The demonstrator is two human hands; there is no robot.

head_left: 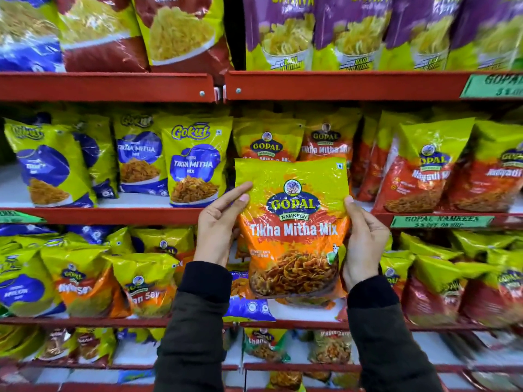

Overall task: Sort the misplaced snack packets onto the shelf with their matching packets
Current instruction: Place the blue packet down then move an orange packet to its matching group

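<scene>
1. Far left, middle shelf (104, 215): blue-and-yellow Gokul Tikha Mitha packets (195, 165) stand upright in a row.
2. My left hand (219, 224) grips the left edge of the Gopal Tikha Mitha Mix packet (293, 230), thumb on the front face near the top, fingers behind.
3. The packet sits between my two hands, upright, label toward me, held in front of the shelves and clear of them.
4. Directly behind its top edge, matching Gopal Tikha Mitha packets (268, 140) stand on the middle shelf.
5. My right hand (365, 241) clamps the packet's right edge, thumb tip on the front, fingers wrapped behind.
6. Further right: red-and-yellow Gopal packets (424, 168) lean on the same shelf level.
</scene>
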